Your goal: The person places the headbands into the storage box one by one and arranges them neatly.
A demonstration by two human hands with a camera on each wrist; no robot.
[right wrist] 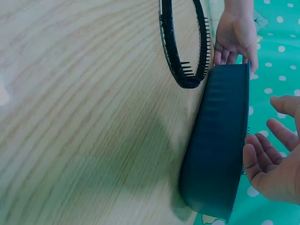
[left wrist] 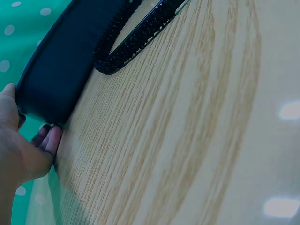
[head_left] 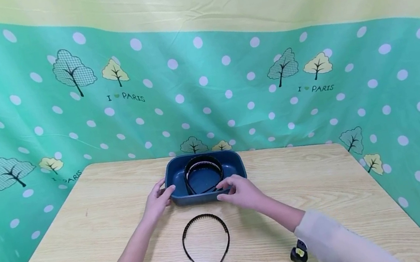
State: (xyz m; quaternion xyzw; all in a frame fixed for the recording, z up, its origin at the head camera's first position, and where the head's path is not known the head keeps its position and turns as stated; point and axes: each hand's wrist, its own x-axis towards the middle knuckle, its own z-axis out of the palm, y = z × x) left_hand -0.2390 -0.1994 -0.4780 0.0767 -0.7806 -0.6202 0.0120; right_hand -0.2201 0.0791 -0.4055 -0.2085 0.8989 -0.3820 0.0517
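A dark blue rectangular tub (head_left: pixel 188 200) stands toward the back of the wooden table. My left hand (head_left: pixel 158 198) grips its left end, thumb at the rim and fingers low along the wall, as the left wrist view shows at the tub (left wrist: pixel 56 70). Inside lie black headbands (head_left: pixel 186 171), at least two, with toothed inner edges. My right hand (head_left: pixel 240 191) hovers at the front right rim, thumb and fingers apart, fingertips near the headband ends. In the right wrist view this hand (right wrist: pixel 276 159) holds nothing. Another black toothed headband (head_left: pixel 226 233) lies before the tub, ends toward me.
The light wooden table (head_left: pixel 304 180) reaches back to a green and yellow cloth (head_left: pixel 206 104) printed with trees and dots. Wrist cameras (head_left: pixel 298 253) sit on both sleeves, low over the table.
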